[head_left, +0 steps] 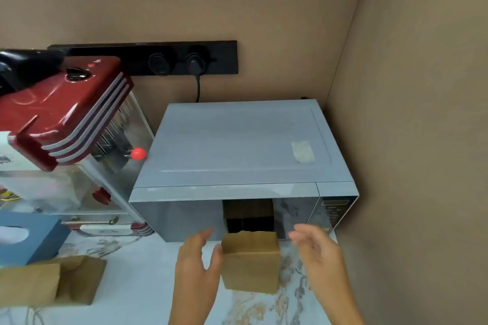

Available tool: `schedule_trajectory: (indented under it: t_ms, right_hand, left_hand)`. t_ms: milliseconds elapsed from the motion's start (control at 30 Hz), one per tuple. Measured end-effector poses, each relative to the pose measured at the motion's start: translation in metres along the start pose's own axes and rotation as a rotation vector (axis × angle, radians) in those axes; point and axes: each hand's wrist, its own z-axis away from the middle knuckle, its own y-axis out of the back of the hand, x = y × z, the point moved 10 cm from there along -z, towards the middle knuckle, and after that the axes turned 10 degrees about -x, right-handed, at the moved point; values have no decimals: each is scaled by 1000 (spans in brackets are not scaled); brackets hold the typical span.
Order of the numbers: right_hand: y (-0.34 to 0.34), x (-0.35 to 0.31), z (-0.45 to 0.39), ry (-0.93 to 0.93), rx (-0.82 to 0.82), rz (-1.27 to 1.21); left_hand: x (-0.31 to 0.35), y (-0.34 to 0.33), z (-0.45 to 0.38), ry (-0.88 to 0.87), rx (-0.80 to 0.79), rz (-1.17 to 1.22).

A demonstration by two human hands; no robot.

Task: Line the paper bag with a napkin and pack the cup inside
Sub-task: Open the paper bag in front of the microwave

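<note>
A brown paper bag stands upright on the marble counter, just in front of the microwave door. My left hand is at the bag's left side, fingers spread, thumb close to or touching its edge. My right hand hovers a little to the right of the bag, fingers apart and blurred, holding nothing. A blue tissue box with white tissue showing sits at the far left. No cup is in view, and the bag's inside is hidden from here.
A grey microwave fills the corner behind the bag, plugged into a black socket strip. A red popcorn machine stands on the left. Other brown paper bags lie flat at the left front. The beige wall closes the right side.
</note>
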Motion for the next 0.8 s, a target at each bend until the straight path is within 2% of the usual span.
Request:
schedule_trajectory:
  t_ms: [133, 233, 367, 567, 667, 800]
  right_hand:
    - [-29, 46, -21, -250, -150, -55]
    - [-47, 69, -24, -364, -197, -221]
    - [-50, 91, -12, -476, -137, -449]
    - [-66, 87, 14, -537, -171, -938]
    - [-73, 75, 21, -501, -261, -1017]
    - [-78, 58, 23, -349, -363, -932]
  left_hand:
    - [-31, -34, -10, 227, -199, 85]
    - [-33, -41, -9, 215, -238, 95]
    - [-30, -45, -5, 169, -307, 159]
    - [-17, -48, 3, 69, -300, 227]
    - [0, -47, 3, -49, -244, 123]
    - [8, -60, 12, 26, -331, 227]
